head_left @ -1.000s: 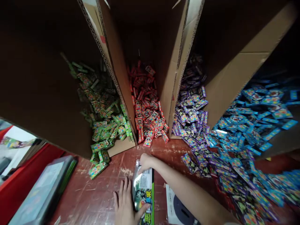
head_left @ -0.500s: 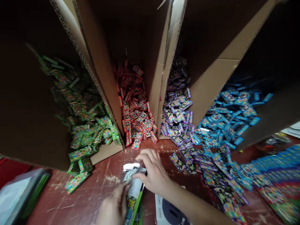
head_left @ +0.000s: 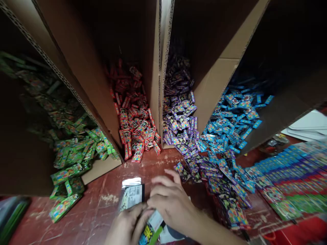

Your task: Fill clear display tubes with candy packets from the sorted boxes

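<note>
Over the worn red-brown tabletop (head_left: 93,217), the left hand (head_left: 127,223) pinches a flat, green-edged printed packet (head_left: 151,232), while the right hand (head_left: 170,201) curls over its upper end, fingertip contact unclear, presumably steadying it from both sides.

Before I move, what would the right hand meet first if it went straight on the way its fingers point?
The right hand would probably meet the barcode-labelled packet just beyond its fingertips; the left hand sits close beside that line, and depth is unclear.
</note>
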The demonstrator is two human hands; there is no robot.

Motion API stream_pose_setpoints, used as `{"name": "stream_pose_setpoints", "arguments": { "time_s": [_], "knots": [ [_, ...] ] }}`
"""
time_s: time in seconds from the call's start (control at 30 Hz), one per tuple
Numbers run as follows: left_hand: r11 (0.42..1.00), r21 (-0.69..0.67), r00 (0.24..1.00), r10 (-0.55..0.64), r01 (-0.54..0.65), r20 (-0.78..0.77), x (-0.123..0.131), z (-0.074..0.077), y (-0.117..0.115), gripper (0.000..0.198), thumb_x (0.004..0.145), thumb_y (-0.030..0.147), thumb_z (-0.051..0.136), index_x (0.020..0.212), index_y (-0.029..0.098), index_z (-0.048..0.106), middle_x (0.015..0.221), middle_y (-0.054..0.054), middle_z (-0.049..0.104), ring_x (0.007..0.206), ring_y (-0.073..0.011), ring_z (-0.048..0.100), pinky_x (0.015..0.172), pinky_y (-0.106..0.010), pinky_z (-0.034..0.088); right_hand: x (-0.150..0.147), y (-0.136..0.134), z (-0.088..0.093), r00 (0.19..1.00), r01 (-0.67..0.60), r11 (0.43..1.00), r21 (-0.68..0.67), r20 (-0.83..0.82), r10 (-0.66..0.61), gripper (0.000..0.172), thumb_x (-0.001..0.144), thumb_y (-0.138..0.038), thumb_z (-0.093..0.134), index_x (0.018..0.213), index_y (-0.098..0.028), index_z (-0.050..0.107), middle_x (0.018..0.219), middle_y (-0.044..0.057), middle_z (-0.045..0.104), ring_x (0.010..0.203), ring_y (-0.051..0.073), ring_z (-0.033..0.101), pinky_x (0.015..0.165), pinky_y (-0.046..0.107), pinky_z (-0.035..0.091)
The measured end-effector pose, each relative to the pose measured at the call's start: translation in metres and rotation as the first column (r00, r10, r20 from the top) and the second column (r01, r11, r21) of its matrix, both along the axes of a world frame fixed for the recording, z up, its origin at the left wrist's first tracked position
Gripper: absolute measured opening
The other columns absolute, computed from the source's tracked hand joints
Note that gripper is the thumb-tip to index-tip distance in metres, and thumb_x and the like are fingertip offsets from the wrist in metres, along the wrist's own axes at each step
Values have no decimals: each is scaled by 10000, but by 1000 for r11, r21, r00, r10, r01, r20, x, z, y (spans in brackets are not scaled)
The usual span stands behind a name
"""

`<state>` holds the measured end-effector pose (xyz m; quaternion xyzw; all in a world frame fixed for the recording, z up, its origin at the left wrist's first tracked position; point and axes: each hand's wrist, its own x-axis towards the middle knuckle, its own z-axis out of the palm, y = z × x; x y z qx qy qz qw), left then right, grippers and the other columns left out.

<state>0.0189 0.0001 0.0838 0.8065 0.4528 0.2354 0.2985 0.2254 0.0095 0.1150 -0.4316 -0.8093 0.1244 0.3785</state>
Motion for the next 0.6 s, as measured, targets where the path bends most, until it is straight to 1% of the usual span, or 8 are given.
{"name": "stream_pose_setpoints", "arguments": {
  "time_s": [0.03, 0.1, 0.17, 0.23, 0.3, 0.4, 0.53, 0.6],
  "knots": [
    [998, -42, 996, 44, -41, 75, 7, 2, 0, 230, 862, 373, 492, 839, 218, 660, 729, 2, 711, 642, -152, 669, 615, -169, 502, -3, -5, -1, 990, 116, 993, -30, -74, -118, 75, 793, -286, 606, 846, -273, 657, 942, -4, 669, 1033, 203, 520, 1009, 403, 221],
    [979, -128, 963, 184, -161, 196, 17, 6, -1, 270, 838, 388, 517, 709, 197, 659, 612, 12, 671, 556, -149, 629, 557, -171, 495, -4, -12, -4, 917, 260, 933, -249, -240, -319, 247, 748, -360, 653, 964, -240, 643, 1035, 50, 644, 1061, 244, 516, 937, 396, 341],
    [937, -263, 908, 303, -229, 290, 25, 8, -4, 285, 778, 421, 587, 638, 180, 646, 552, 11, 641, 525, -158, 608, 513, -184, 497, 1, -13, -10, 847, 136, 848, -512, -384, -368, 248, 744, -400, 638, 866, -185, 654, 848, 57, 664, 827, 214, 598, 727, 312, 450],
    [886, -408, 842, 382, -218, 380, 33, 7, -5, 274, 738, 440, 625, 675, 175, 661, 588, -1, 661, 581, -179, 632, 536, -206, 520, 5, -10, -16, 799, -24, 766, -642, -473, -372, 248, 753, -388, 613, 656, -160, 605, 596, 7, 589, 563, 140, 547, 531, 233, 406],
    [840, -496, 781, 458, -222, 425, 40, 7, -5, 285, 713, 454, 647, 758, 175, 680, 644, -16, 689, 650, -196, 653, 583, -227, 539, 4, -6, -21, 745, -45, 744, -667, -519, -420, 281, 717, -367, 634, 564, -161, 519, 508, -29, 508, 470, 98, 465, 465, 204, 345],
    [767, -557, 686, 592, -319, 422, 43, 9, 3, 334, 661, 484, 683, 773, 169, 683, 647, -19, 705, 633, -194, 660, 582, -228, 544, -6, -9, -32, 690, -94, 744, -661, -582, -430, 257, 661, -339, 673, 593, -167, 494, 550, -27, 541, 508, 97, 490, 501, 200, 372],
    [637, -684, 596, 719, -357, 358, 34, 17, 21, 464, 580, 531, 724, 848, 155, 674, 649, -28, 723, 570, -230, 674, 506, -275, 560, -22, -33, -69, 794, -130, 683, -719, -488, -363, 265, 631, -389, 701, 620, -182, 536, 555, -18, 564, 523, 125, 537, 478, 208, 400],
    [657, -642, 615, 709, -395, 346, 30, 20, 29, 457, 612, 536, 702, 855, 150, 677, 619, -34, 722, 513, -237, 670, 447, -290, 555, -24, -43, -88, 875, -103, 684, -722, -394, -283, 253, 672, -435, 677, 661, -198, 587, 535, -15, 567, 512, 146, 555, 452, 221, 413]
  ]
}}
